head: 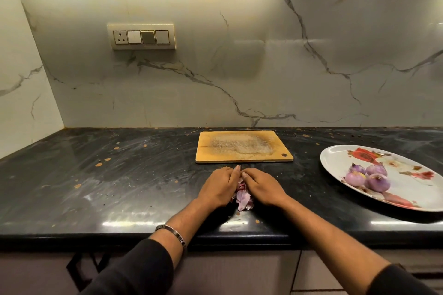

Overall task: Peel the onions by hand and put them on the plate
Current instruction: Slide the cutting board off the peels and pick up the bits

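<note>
Several peeled purple onions [368,177] lie together on a white oval plate [335,158] with a rose print, at the right of the black counter. A pile of pink and purple onion skins [242,196] lies on the counter near the front edge. My left hand [219,187] and my right hand [260,187] rest palm-down on either side of the pile, cupped against it, fingertips nearly touching above it. Whether an onion lies under my hands is hidden.
A worn wooden cutting board [243,147] lies just behind my hands, close to the marble wall. A switch panel [141,36] is on the wall at the left. The counter's front edge [215,237] runs below my wrists.
</note>
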Demonstrator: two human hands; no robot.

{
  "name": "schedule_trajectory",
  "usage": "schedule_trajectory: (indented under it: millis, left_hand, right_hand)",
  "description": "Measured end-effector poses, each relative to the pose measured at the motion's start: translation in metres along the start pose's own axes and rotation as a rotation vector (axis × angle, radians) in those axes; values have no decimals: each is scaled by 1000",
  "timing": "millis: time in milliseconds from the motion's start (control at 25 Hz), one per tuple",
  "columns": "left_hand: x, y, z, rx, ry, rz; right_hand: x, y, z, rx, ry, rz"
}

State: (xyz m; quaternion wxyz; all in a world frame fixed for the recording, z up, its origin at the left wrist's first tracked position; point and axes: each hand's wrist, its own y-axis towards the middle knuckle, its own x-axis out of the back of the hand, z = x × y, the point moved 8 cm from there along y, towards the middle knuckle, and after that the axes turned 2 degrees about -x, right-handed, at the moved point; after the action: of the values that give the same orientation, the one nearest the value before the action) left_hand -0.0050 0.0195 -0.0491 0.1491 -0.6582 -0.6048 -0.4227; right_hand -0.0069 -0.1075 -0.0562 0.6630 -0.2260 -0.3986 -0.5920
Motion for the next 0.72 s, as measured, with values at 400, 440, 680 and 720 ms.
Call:
schedule_trajectory:
  millis: [400, 440, 680, 720]
  left_hand:
    - [-3, -16, -9, 247, -103, -202]
    - [-3, -16, -10, 267, -137, -208]
    - [-9, -18, -6, 435, -521, -271]
    - [-9, -20, -4, 477, -598, -301]
  right_hand:
    - [-5, -19, 9, -365, 194, -250]
    - [-6, -20, 10, -387, 241, -252]
    - [-18, -23, 23, -485, 747, -395]
    - [-20, -22, 25, -482, 824, -413]
